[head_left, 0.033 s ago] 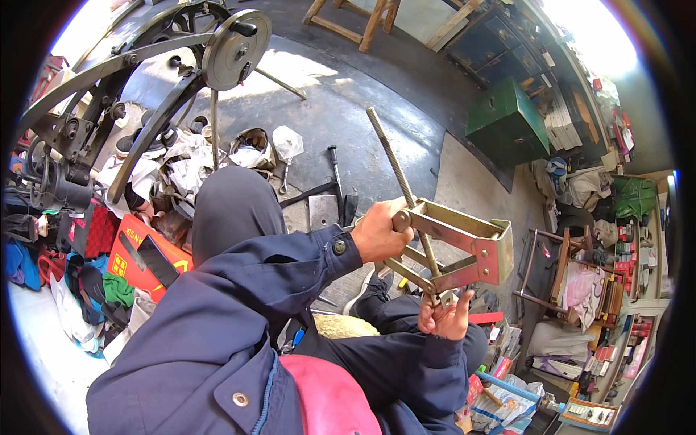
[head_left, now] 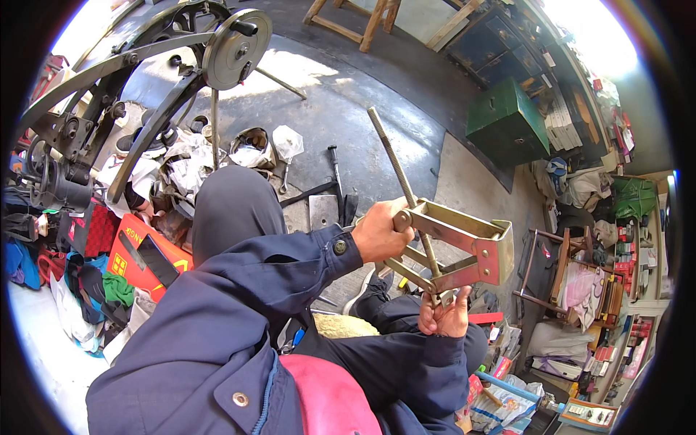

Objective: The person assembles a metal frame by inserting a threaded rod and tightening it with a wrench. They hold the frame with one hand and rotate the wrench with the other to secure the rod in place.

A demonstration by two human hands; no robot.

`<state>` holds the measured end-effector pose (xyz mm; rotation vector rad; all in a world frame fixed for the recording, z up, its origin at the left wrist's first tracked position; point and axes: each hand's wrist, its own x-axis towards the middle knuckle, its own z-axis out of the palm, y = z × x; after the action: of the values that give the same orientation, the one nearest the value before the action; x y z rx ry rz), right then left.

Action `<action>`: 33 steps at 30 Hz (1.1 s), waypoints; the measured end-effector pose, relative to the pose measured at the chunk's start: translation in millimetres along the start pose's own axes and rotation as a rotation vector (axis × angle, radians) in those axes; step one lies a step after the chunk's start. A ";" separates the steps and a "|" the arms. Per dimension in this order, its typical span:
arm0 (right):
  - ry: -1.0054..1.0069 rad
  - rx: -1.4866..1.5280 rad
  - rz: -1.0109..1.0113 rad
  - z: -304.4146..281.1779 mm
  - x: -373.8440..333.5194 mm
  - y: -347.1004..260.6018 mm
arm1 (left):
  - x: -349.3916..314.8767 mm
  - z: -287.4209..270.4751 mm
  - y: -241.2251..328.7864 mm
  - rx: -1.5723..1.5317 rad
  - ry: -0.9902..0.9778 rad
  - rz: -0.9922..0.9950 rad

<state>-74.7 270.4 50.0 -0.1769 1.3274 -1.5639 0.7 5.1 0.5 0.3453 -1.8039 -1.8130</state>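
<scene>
Right of centre, my left grip (head_left: pixel 383 230) clasps one corner of a scissor jack (head_left: pixel 494 257), its threaded rod (head_left: pixel 389 154) slanting toward the upper left. My right grip (head_left: pixel 444 319) touches its lower end. A green box (head_left: pixel 507 122) sits upper right; a metal machine (head_left: pixel 130 59), upper left.

brass-toned scissor jack (head_left: pixel 458 275), navy jacket (head_left: pixel 196 326), orange-red box (head_left: pixel 130 248), green chest (head_left: pixel 507 119)

We see a dark floor (head_left: pixel 341 109) bearing a sunlit patch (head_left: pixel 301 65), with wooden furniture legs (head_left: pixel 374 30) beyond. To our right stand a green chest (head_left: pixel 506 123), a dark blue cabinet (head_left: pixel 484 40) and crowded shelves (head_left: pixel 656 308); bright light (head_left: pixel 598 32) glares near a pale wall (head_left: pixel 641 90).
</scene>
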 end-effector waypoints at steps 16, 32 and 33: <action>0.426 -1.080 -0.763 27.9 -4.6 18.0 | -1.2 -1.7 9.9 -0.021 0.023 -0.012; -0.117 0.203 0.053 -5.8 -0.8 -0.7 | -1.5 0.3 5.4 -0.025 0.014 -0.015; -0.084 0.094 0.052 -3.1 -2.4 -4.7 | -1.3 -0.1 6.2 -0.026 0.017 -0.015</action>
<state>-78.4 273.6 53.6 -0.1468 1.1826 -1.5544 3.1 6.1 6.2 0.3647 -1.7687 -1.8369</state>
